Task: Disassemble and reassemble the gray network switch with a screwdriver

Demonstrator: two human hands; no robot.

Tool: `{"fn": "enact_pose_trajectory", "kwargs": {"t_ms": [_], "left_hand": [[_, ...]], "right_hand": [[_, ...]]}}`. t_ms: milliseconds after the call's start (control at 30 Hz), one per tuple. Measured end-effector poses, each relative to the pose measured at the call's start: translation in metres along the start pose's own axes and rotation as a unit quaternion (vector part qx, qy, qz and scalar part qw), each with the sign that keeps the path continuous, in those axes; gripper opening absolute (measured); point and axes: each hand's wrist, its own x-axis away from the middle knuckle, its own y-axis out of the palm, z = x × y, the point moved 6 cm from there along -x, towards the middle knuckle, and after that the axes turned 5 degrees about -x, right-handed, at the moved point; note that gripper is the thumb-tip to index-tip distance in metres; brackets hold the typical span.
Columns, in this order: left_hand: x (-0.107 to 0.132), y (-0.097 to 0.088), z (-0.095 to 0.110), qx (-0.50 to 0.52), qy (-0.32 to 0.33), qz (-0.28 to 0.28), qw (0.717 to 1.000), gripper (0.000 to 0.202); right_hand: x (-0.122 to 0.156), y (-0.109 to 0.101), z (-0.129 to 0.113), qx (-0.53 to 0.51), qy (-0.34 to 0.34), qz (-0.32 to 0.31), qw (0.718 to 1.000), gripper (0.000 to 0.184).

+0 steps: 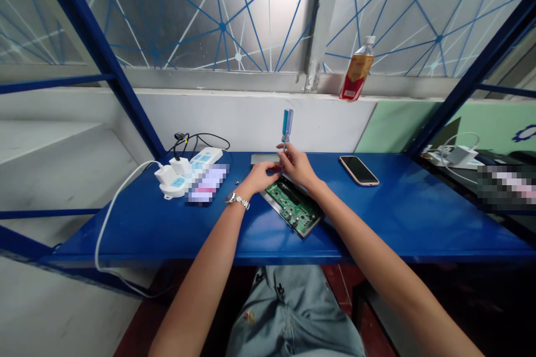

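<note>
A green circuit board in a metal tray (pixel 293 209) lies on the blue table (pixel 377 223), tilted toward me. My right hand (pixel 298 168) is closed around the thin shaft of a screwdriver with a clear blue handle (pixel 287 124), which stands upright with its tip down at the board's far end. My left hand (pixel 260 176) rests with fingers curled on the far left corner of the board, steadying it; a watch is on that wrist. A small dark screw (pixel 237 182) lies on the table just left of that hand.
A white power strip with plugs and cables (pixel 188 170) sits at the left. A phone (pixel 359 170) lies face up at the right. A drink bottle (pixel 357 70) stands on the window ledge. A white charger (pixel 458 154) is on the neighbouring bench.
</note>
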Motion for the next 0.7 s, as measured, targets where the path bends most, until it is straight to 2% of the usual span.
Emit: {"fn": "enact_pose_trajectory", "kwargs": {"t_ms": [100, 167, 233, 333, 400, 533, 700], "left_hand": [[-0.001, 0.006, 0.004, 0.111, 0.031, -0.009, 0.993, 0.03], [-0.001, 0.009, 0.002, 0.126, 0.029, -0.008, 0.992, 0.032], [-0.001, 0.009, -0.001, 0.113, 0.014, 0.004, 0.993, 0.029], [0.0, 0.009, -0.003, 0.095, -0.006, 0.015, 0.995, 0.024], [0.001, 0.008, -0.001, 0.088, -0.013, 0.018, 0.996, 0.022], [0.003, 0.005, 0.003, 0.075, -0.023, 0.023, 0.997, 0.021], [0.003, 0.005, 0.004, 0.07, -0.023, 0.025, 0.997, 0.021]], "right_hand": [[-0.002, 0.0, 0.002, 0.022, -0.006, -0.003, 1.0, 0.034], [-0.003, -0.002, 0.002, 0.045, -0.006, 0.014, 0.999, 0.029], [-0.005, -0.007, -0.001, 0.059, 0.007, 0.052, 0.997, 0.027], [-0.007, -0.02, -0.013, 0.073, 0.025, 0.14, 0.987, 0.033], [-0.01, -0.027, -0.024, 0.098, 0.027, 0.175, 0.979, 0.038], [-0.019, -0.034, -0.042, 0.188, 0.041, 0.174, 0.966, 0.046], [-0.026, -0.037, -0.05, 0.265, 0.036, 0.162, 0.95, 0.042]]}}
